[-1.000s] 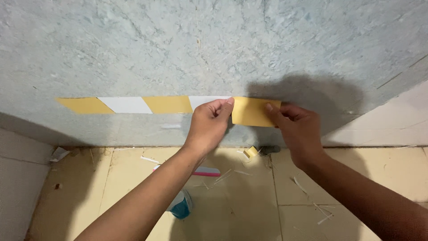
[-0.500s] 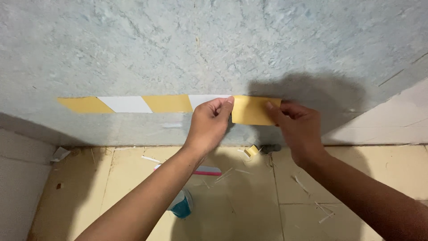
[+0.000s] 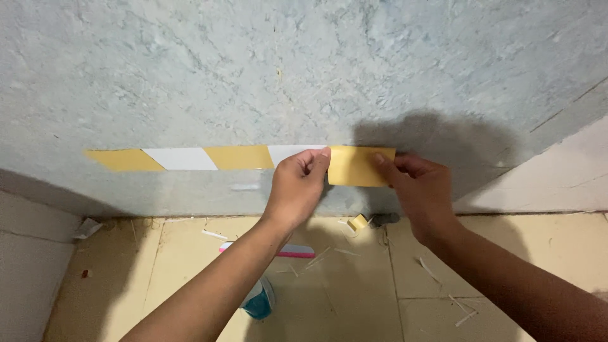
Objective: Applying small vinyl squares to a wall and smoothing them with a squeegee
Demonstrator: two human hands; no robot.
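Pressing a rectangular yellow piece of tape [image 3: 360, 166] against the rough grey-blue plaster wall [image 3: 304, 69], I have both hands up at the end of a striped yellow-and-white tape band [image 3: 209, 158] that runs level along the wall's lower part. My left hand [image 3: 297, 187] curls its fingers inward, thumb and forefinger pinching the piece's left edge where it meets the band. My right hand [image 3: 421, 187] grips the piece's right side, thumb laid across its face. The right-hand fingers behind the piece are hidden, so I cannot tell how far it lies flat on the wall. The join between piece and band is covered by my left fingertips.

Below, on the cream tiled floor [image 3: 544, 253], a teal object [image 3: 261, 300] is mostly hidden behind my left forearm, as is part of a flat pink-and-white thing [image 3: 297, 251]. A small yellow scrap [image 3: 358, 221] and thin pale slivers [image 3: 437, 272] lie scattered about; a dark lump beside the scrap is too blurred to identify.

Compared with half a second ago, both hands and the piece sit in the same place; nothing visibly shifts.
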